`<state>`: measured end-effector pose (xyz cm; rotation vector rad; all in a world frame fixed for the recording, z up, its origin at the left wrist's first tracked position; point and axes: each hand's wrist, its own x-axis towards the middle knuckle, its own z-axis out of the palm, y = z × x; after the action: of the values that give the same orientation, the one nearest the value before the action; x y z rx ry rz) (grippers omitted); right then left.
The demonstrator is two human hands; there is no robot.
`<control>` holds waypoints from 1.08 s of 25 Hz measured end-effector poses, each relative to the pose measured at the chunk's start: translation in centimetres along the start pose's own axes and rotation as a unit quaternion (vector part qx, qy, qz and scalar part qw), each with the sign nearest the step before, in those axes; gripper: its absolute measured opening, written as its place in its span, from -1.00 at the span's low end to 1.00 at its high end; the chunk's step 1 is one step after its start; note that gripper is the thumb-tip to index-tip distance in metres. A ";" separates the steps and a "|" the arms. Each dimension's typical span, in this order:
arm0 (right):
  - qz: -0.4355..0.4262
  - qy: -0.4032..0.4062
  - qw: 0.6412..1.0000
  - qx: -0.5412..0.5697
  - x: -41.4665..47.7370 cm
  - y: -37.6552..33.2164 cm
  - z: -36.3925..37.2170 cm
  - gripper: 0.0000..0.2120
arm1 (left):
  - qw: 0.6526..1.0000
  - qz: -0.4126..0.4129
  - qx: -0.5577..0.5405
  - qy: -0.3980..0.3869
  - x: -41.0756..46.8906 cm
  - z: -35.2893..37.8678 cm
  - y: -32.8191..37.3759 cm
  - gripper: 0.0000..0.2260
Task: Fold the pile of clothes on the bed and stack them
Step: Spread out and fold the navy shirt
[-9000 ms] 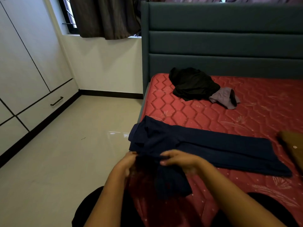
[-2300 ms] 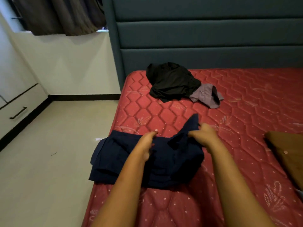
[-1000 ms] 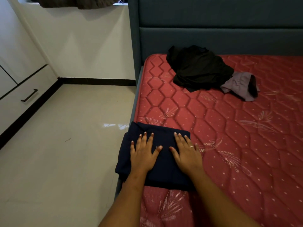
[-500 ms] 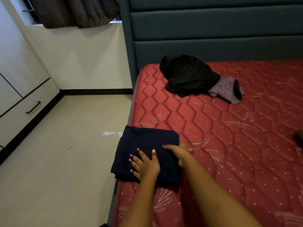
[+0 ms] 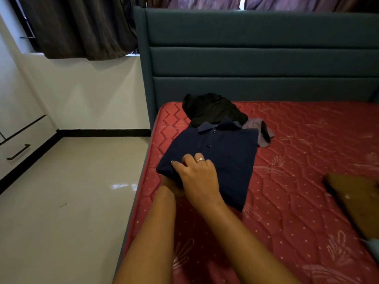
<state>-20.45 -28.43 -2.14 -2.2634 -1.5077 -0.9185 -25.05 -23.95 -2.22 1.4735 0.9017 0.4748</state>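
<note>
A folded navy polo shirt (image 5: 221, 154) faces collar and buttons up, over the left part of the red mattress (image 5: 291, 181); it looks lifted off it. My right hand (image 5: 196, 177), with a ring on one finger, lies on the shirt's near left corner, fingers curled over the edge. My left hand (image 5: 170, 186) reaches under that same corner; only its wrist shows and the fingers are hidden by the cloth. An unfolded black garment (image 5: 211, 108) and a crumpled grey garment (image 5: 259, 131) lie beyond the shirt near the headboard.
A folded brown garment (image 5: 356, 197) lies at the mattress's right edge of view, with a pale blue item (image 5: 372, 245) below it. The teal headboard (image 5: 256, 62) stands behind. The mattress edge drops to a tiled floor (image 5: 67, 201) on the left, with wardrobe drawers (image 5: 18, 150) beyond.
The navy shirt was folded down from a long strip to a square and pressed flat. Since half a second ago it has been turned collar side up and raised, with my left hand now beneath it.
</note>
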 end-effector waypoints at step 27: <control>0.199 -0.343 0.912 0.102 -19.8 7.0 12.1 -0.39 | 0.852 -0.019 0.523 -0.026 1.2 3.7 -18.2 -0.22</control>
<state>-14.92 -39.25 -23.08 -2.7139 -1.1839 0.1747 -26.06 -27.04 -20.55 2.4225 1.2199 -0.1596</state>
